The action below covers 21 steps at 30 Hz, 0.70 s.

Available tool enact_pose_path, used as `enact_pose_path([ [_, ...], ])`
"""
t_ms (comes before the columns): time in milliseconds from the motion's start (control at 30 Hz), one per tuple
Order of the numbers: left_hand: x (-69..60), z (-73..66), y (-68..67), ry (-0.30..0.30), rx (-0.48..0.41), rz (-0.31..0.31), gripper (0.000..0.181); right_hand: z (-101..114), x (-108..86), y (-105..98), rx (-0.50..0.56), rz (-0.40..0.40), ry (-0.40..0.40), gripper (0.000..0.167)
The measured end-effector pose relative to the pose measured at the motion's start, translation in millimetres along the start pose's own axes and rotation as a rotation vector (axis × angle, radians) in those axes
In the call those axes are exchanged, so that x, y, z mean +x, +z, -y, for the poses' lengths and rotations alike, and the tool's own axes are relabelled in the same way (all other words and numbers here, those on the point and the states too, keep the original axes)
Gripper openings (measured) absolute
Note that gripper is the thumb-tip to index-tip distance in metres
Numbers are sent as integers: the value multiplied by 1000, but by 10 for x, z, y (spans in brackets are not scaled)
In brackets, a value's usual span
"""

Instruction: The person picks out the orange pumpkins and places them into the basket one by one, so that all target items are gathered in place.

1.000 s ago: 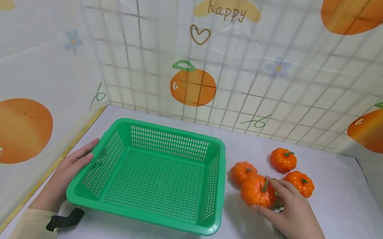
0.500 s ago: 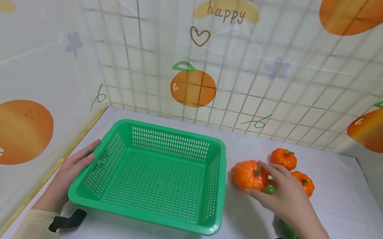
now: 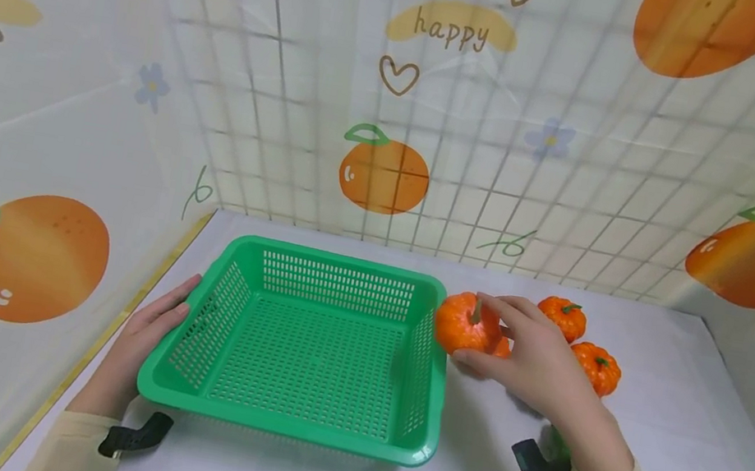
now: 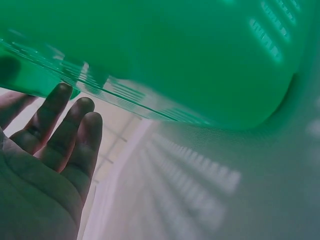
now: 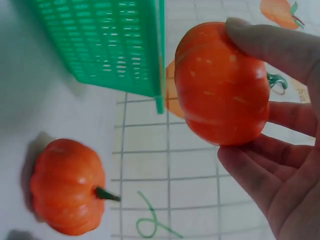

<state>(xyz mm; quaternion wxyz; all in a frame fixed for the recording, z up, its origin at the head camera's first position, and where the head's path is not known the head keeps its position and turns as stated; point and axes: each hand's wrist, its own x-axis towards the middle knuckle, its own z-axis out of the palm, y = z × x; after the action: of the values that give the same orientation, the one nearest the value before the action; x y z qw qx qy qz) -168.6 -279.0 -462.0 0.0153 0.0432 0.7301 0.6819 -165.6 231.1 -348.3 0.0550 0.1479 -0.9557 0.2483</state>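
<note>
My right hand (image 3: 533, 357) pinches an orange pumpkin (image 3: 463, 325) with a green stem, held above the table beside the right rim of the green basket (image 3: 300, 431). In the right wrist view thumb and fingers of the hand (image 5: 285, 125) grip the pumpkin (image 5: 222, 85) off the table, near the basket wall (image 5: 110, 45). The left hand (image 3: 139, 337) touches the basket's left side, fingers fairly straight. In the left wrist view, the fingers of that hand (image 4: 55, 145) lie against the basket's outer side (image 4: 150, 60). No pumpkin shows inside the basket.
Another pumpkin (image 5: 67, 187) sits on the table right of the basket, mostly covered by the held one in the head view. Farther right are two small orange pumpkins (image 3: 562, 316) (image 3: 597, 368). A green item (image 3: 558, 445) is partly hidden under my right wrist. A printed curtain hangs behind.
My right hand has carried the pumpkin left and up, from among the others to the basket's right rim. The left hand stays at the basket.
</note>
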Motion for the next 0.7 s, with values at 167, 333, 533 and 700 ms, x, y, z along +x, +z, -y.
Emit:
enact_pose_path([
  [167, 8, -11, 0, -11, 2, 7, 54, 90, 99, -27, -9, 16, -35, 78],
  [333, 1, -8, -2, -14, 21, 0, 53, 211, 244, -16, -7, 31, -90, 75],
  [533, -8, 2, 4, -11, -4, -5, 54, 381, 434, 64, -34, 60, -155, 73],
  [700, 27, -7, 16, -15, 3, -36, 56, 519, 565, 139, -22, 97, -177, 78],
])
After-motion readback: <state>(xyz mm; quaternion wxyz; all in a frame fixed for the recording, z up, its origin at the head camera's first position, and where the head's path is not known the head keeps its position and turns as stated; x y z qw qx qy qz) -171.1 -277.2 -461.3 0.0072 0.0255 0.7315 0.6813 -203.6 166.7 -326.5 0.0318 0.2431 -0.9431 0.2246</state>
